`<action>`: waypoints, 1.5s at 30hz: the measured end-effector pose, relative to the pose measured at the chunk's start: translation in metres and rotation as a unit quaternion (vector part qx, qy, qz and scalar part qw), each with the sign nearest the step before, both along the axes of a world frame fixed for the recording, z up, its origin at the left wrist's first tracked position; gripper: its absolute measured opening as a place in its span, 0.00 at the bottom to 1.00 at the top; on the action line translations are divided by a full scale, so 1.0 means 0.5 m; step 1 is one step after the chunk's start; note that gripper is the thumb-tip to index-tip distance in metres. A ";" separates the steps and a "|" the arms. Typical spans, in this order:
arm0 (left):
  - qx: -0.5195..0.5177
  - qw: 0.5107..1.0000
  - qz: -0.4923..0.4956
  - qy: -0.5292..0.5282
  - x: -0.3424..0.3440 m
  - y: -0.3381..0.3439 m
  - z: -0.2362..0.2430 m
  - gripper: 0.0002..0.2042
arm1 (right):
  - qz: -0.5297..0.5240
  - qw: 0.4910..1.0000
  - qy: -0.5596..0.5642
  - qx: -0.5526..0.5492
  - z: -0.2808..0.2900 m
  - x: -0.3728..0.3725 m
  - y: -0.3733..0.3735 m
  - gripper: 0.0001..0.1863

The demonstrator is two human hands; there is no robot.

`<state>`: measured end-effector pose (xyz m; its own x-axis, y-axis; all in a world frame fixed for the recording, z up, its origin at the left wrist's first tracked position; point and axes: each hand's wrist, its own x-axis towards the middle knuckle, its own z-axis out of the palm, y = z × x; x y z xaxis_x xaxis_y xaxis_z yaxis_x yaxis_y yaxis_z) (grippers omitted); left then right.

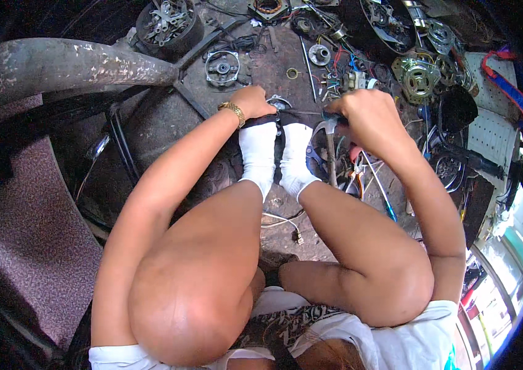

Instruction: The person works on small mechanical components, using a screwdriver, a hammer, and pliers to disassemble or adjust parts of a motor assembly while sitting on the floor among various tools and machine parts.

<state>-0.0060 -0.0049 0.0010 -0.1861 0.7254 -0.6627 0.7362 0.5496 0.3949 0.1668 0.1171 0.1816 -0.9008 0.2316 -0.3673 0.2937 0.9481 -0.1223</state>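
Note:
My right hand (369, 117) is closed around the dark handle of a screwdriver (309, 113). Its thin shaft points left, toward a small round metal part (280, 103) just beyond my feet. At that part's left side is my left hand (253, 103), fingers curled in against it, a gold watch (232, 113) on the wrist. My fingers partly hide the part, so its kind is unclear. Below my right hand lies a claw hammer (330, 145), its head close to my white-socked foot (296, 151). Pliers with red-orange handles (358, 182) lie near it.
A motor end cover (222, 68) lies beyond my left hand. Bins of metal parts (169, 24) stand at the far left and far right. A worn metal post with legs (89, 61) reaches in from the left. A blue-handled screwdriver (390, 206) and a white cord (286, 221) lie nearer.

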 end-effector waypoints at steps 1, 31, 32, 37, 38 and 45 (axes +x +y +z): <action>0.004 1.000 -0.002 -0.001 0.001 0.002 0.003 0.26 | 0.014 1.000 0.003 0.007 -0.004 -0.005 0.004 0.09; -0.003 0.999 0.041 -0.035 -0.021 -0.054 -0.017 0.25 | 0.151 0.982 -0.062 -0.097 -0.063 -0.084 0.100 0.13; -0.003 0.999 0.043 -0.033 -0.020 -0.053 -0.016 0.25 | 0.144 0.982 -0.053 -0.106 -0.073 -0.081 0.110 0.12; -0.008 0.997 0.059 -0.045 -0.013 -0.043 -0.016 0.23 | 0.084 0.980 -0.043 -0.173 -0.100 -0.039 0.147 0.11; -0.007 0.997 0.060 -0.047 -0.018 -0.043 -0.018 0.23 | 0.090 0.982 -0.031 -0.165 -0.098 -0.042 0.143 0.12; -0.013 0.997 0.060 -0.042 -0.019 -0.047 -0.010 0.25 | 0.190 0.978 -0.083 0.002 -0.017 -0.101 0.017 0.10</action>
<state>-0.0155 -0.0282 -0.0039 -0.2139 0.6841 -0.6974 0.6296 0.6423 0.4370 0.1161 0.1254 0.1731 -0.8498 -0.1067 -0.5162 -0.0647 0.9930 -0.0988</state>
